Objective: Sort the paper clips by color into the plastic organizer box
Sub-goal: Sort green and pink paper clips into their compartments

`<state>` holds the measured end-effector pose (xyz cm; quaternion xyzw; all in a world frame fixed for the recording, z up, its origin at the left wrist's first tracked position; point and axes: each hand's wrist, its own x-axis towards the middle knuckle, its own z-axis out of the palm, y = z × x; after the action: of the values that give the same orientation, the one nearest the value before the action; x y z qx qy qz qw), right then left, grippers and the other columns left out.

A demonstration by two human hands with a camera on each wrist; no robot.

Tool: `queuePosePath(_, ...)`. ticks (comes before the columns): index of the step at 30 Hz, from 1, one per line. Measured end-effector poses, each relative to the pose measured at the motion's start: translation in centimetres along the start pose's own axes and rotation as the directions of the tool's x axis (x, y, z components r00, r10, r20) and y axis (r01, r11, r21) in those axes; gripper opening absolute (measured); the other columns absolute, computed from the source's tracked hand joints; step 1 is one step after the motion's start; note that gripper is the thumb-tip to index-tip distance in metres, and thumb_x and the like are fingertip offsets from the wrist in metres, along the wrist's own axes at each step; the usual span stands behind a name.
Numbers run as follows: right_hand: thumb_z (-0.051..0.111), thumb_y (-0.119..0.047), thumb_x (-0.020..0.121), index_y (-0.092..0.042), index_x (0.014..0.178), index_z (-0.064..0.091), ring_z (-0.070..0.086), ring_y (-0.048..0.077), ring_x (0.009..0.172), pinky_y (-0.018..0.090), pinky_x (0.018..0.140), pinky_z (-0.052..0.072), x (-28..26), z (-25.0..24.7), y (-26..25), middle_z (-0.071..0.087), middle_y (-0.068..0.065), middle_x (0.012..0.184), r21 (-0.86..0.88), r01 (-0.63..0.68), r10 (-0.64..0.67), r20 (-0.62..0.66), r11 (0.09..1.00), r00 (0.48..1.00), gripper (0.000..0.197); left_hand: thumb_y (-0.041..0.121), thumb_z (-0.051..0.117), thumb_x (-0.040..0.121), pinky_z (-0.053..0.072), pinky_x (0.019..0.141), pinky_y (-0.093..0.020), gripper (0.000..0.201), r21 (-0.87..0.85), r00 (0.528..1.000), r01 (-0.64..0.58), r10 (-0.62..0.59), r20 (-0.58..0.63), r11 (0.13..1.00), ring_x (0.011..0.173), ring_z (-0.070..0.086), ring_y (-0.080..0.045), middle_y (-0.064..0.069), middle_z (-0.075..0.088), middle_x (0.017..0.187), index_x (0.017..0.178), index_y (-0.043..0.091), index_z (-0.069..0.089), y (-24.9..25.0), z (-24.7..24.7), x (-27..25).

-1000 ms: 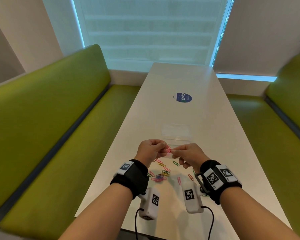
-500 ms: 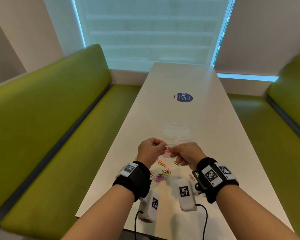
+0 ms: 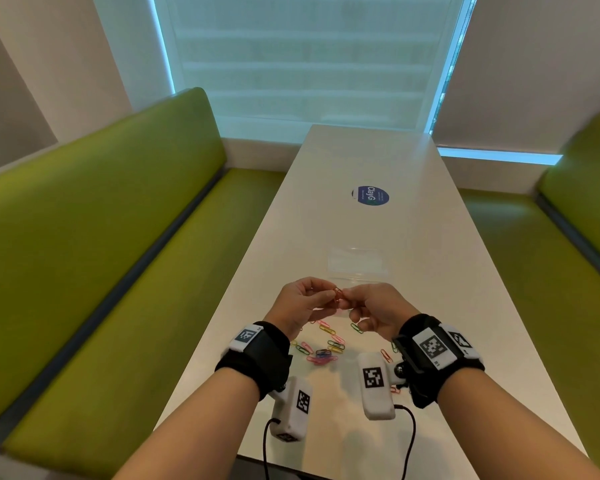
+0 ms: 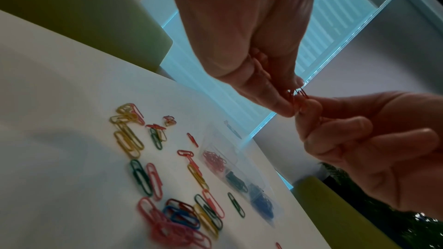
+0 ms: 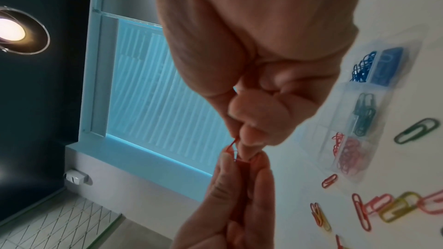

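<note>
My left hand (image 3: 305, 299) and right hand (image 3: 374, 306) meet above the table, and both pinch a red paper clip (image 3: 337, 293) between thumb and fingertips. In the left wrist view the red wire loops (image 4: 297, 97) sit between the two sets of fingertips; I cannot tell whether it is one clip or two hooked together. The clear plastic organizer box (image 3: 357, 268) lies just beyond the hands. Its compartments hold red clips (image 5: 347, 154), green clips (image 5: 364, 113) and blue clips (image 5: 362, 67). Loose mixed-colour clips (image 3: 323, 348) lie on the table under the wrists.
The long white table (image 3: 361, 161) runs away from me, with a round blue sticker (image 3: 370, 195) further up. Green benches (image 3: 84, 237) flank both sides. More loose clips (image 3: 387, 355) lie near my right wrist, close to the table's near edge.
Both hands stay together over the same spot, still pinching the red clip. The fingers have shifted slightly on it, and the right wrist has turned a little.
</note>
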<state>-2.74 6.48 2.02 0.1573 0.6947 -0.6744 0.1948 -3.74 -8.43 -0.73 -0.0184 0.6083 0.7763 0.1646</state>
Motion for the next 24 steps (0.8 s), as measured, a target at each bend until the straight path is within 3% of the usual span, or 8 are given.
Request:
queuePosePath(6, 0.052, -0.012, 0.094, -0.007, 0.082, 0.065, 0.046, 0.009, 0.044, 0.017, 0.035, 0.036, 0.3, 0.0, 0.2, 0.061, 0.001, 0.066, -0.040, 0.005, -0.005, 0.017, 0.999, 1.000, 0.018, -0.010, 0.061, 0.084, 0.057, 0.056, -0.018, 0.014, -0.001, 1.000, 0.004, -0.004, -0.016, 1.000, 0.056, 0.069, -0.008, -0.002, 0.070, 0.066, 0.084, 0.004, 0.063, -0.1, -0.1, 0.0)
queuePosePath(11, 0.061, -0.018, 0.090, -0.006, 0.088, 0.064, 0.042, 0.009, 0.046, 0.018, 0.037, 0.033, 1.0, -0.3, 1.5, 0.058, 0.002, 0.069, -0.214, 0.007, -0.028, -0.097, 0.977, 0.995, 0.013, -0.010, 0.064, 0.082, 0.059, 0.060, -0.020, 0.015, -0.015, 0.997, 0.009, -0.011, -0.081, 1.000, 0.057, 0.069, -0.011, -0.006, 0.069, 0.068, 0.084, 0.005, 0.063, -0.6, -0.8, 0.3)
queuePosePath(15, 0.062, -0.019, 0.090, -0.010, 0.081, 0.062, 0.044, 0.011, 0.051, 0.019, 0.041, 0.037, 1.6, -1.0, 3.5, 0.057, 0.001, 0.071, -0.453, -0.075, 0.010, -0.145, 0.889, 0.989, 0.012, -0.010, 0.065, 0.081, 0.059, 0.060, -0.021, 0.016, -0.012, 0.988, 0.013, -0.015, -0.153, 1.000, 0.058, 0.069, -0.013, -0.009, 0.069, 0.069, 0.082, 0.006, 0.060, -1.1, -1.6, 0.5)
queuePosePath(20, 0.059, -0.021, 0.091, -0.008, 0.100, 0.066, 0.046, 0.011, 0.054, 0.019, 0.043, 0.037, 2.5, -1.2, 5.2, 0.058, 0.000, 0.076, -0.590, -0.147, 0.040, -0.189, 0.794, 0.981, 0.018, -0.012, 0.067, 0.078, 0.057, 0.056, -0.020, 0.024, 0.022, 0.976, 0.003, 0.002, -0.217, 1.000, 0.066, 0.068, -0.018, -0.013, 0.067, 0.075, 0.079, 0.007, 0.055, -1.5, -2.0, 0.8)
queuePosePath(22, 0.059, -0.023, 0.091, -0.010, 0.095, 0.067, 0.047, 0.011, 0.053, 0.019, 0.044, 0.037, 2.8, -1.3, 5.6, 0.060, 0.003, 0.081, -0.633, -0.159, 0.041, -0.197, 0.757, 0.980, 0.016, -0.012, 0.068, 0.077, 0.057, 0.057, -0.020, 0.025, 0.066, 0.973, 0.001, 0.015, -0.231, 0.998, 0.069, 0.067, -0.020, -0.012, 0.066, 0.076, 0.077, 0.008, 0.054, -1.8, -2.2, 1.0)
queuePosePath(24, 0.059, -0.024, 0.091, -0.015, 0.080, 0.064, 0.047, 0.012, 0.052, 0.019, 0.044, 0.038, 3.0, -1.4, 5.9, 0.060, 0.002, 0.078, -0.659, -0.174, 0.052, -0.201, 0.732, 0.978, 0.016, -0.011, 0.069, 0.077, 0.057, 0.059, -0.020, 0.025, 0.115, 0.972, 0.002, 0.026, -0.235, 0.993, 0.070, 0.066, -0.019, -0.011, 0.065, 0.076, 0.075, 0.009, 0.055, -2.1, -2.3, 1.1)
